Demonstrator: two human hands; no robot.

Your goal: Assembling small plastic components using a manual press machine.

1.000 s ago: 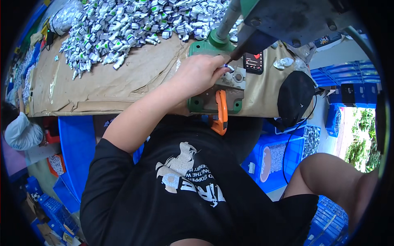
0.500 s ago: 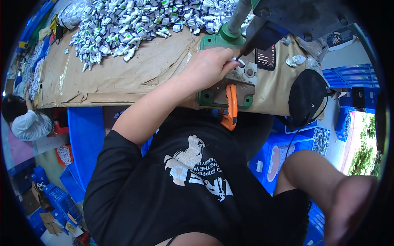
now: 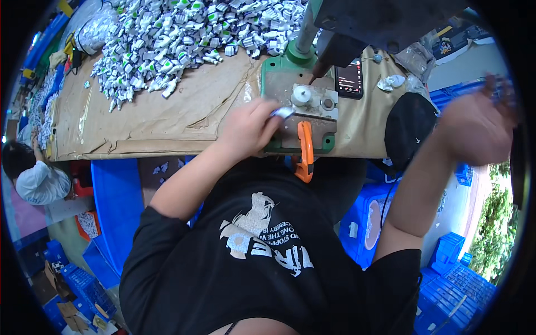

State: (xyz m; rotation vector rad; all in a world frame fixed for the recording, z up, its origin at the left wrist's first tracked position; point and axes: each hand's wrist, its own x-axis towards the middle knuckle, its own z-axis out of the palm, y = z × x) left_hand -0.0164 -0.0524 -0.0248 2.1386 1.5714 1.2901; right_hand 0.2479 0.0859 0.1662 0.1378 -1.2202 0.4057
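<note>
My left hand [image 3: 245,128] is closed on a small white and purple plastic part [image 3: 283,113], a little blurred, at the near left side of the press fixture. On the metal fixture plate [image 3: 317,109] stands a round white holder [image 3: 301,95]. The dark pointed tip of the bench press [image 3: 321,68] hangs just above it, over a green base [image 3: 272,78]. My right hand [image 3: 480,131] is raised at the far right, past the table edge. Motion smears its fingers, so whether they hold anything does not show.
A big heap of similar white parts [image 3: 167,44] covers the back of the table. An orange-handled tool [image 3: 305,151] lies at the front of the base. Beside the press are a phone [image 3: 349,78] and a black cap [image 3: 410,125]. A person [image 3: 42,178] sits far left.
My left hand has drawn back toward me from the fixture with a small part in its fingers. My right hand has risen from the lower right to the upper right.
</note>
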